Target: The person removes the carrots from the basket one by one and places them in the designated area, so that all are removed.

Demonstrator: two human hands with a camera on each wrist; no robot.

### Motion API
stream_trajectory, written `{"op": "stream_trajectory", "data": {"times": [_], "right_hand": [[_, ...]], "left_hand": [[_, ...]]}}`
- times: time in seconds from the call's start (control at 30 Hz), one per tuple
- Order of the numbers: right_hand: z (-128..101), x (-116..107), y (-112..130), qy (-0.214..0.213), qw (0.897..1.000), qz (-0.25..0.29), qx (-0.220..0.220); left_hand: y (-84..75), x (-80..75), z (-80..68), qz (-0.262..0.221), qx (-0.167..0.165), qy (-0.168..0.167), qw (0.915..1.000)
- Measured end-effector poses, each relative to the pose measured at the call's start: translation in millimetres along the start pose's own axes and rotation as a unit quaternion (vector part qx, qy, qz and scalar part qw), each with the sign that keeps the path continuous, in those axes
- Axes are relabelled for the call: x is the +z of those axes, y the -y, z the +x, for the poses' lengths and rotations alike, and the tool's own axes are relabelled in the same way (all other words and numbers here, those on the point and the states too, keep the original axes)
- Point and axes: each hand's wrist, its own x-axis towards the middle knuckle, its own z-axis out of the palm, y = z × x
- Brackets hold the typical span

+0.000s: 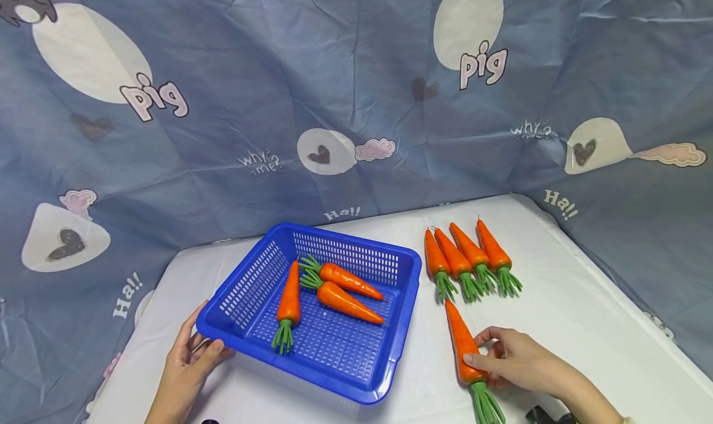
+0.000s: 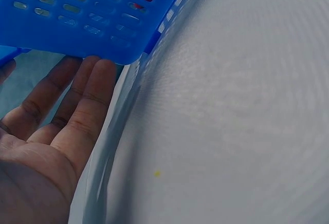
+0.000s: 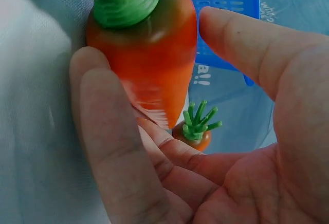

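A blue plastic basket with slotted walls holds three carrots with green tops, one carrot lying apart from the other two. At its near left corner my left hand grips the rim, thumb in front and fingers along the side. The left wrist view has those fingertips against the lower edge of the basket. To the right, my right hand holds a larger-looking carrot near its leafy end, thumb on top. That carrot's green stalks point toward the right wrist camera.
Several more carrots lie in a row on the white tabletop, right of the basket. A blue patterned cloth hangs behind the table. A black object sits at the bottom edge, under my right forearm.
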Motion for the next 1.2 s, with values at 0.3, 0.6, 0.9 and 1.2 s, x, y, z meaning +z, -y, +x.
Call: {"op": "stream_trajectory", "data": {"times": [0.3,0.6,0.9,1.2], "right_hand": [[0.1,-1.1,5.3,-0.019,0.999,-0.034,0.030],[-4.3,-16.2,11.0,-0.022,0.999,-0.045,0.001],[-8.1,-37.0,51.8,-0.048,0.993,-0.057,-0.092],[2.6,-26.7,129.9,-0.034,0.978,-0.098,-0.180]], "left_hand": [[-1.5,0.5,-2.8,0.000,0.000,-0.001,1.0000],[-3.6,0.9,0.2,0.027,-0.021,-0.009,0.9994],[-1.1,1.8,0.1,0.019,-0.006,-0.011,0.9997],[-0.6,2.0,0.2,0.023,-0.005,-0.013,0.9996]]}}
